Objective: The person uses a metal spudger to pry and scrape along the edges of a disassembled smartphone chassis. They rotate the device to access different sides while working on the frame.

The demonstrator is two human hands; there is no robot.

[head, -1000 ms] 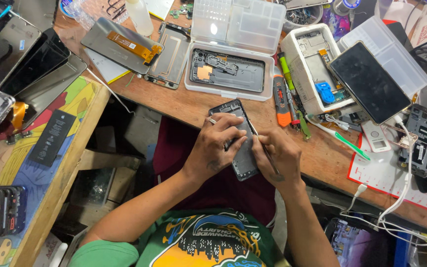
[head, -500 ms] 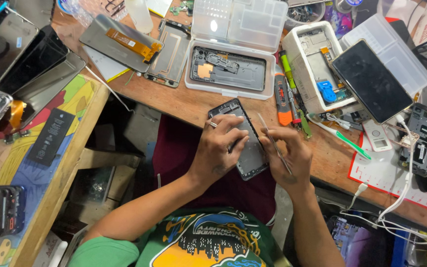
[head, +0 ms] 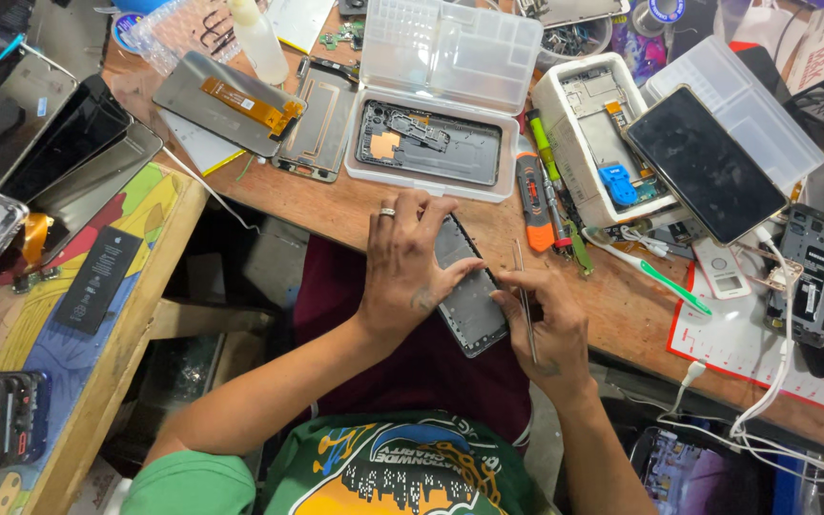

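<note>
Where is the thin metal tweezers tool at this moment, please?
In the head view, the thin metal tweezers are in the right hand, just right of the dark opened phone frame that the left hand steadies at the wooden bench's edge.

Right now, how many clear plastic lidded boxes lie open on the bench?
2 for sure: one box ahead of the left hand, holding a phone frame; another right of it, under a dark phone. Clutter may hide more.
</note>
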